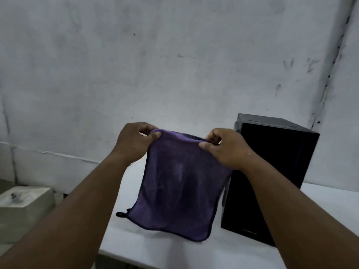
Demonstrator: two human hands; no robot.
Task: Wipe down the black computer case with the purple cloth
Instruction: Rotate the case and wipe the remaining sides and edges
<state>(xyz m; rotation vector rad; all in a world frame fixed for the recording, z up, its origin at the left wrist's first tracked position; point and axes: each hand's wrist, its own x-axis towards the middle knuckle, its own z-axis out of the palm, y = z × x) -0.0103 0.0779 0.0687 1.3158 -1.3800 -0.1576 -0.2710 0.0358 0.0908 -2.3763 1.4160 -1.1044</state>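
My left hand (136,140) and right hand (225,146) pinch the purple cloth (178,187); the upright black computer case (272,171) stands just beyond my right hand.

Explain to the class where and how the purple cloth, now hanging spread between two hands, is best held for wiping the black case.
Probably by its top edge: the purple cloth hangs flat from there, pinched at one upper corner by the left hand and at the other by the right hand. Gather that edge into the right hand, which is nearest the black computer case, and come at the case from its left.
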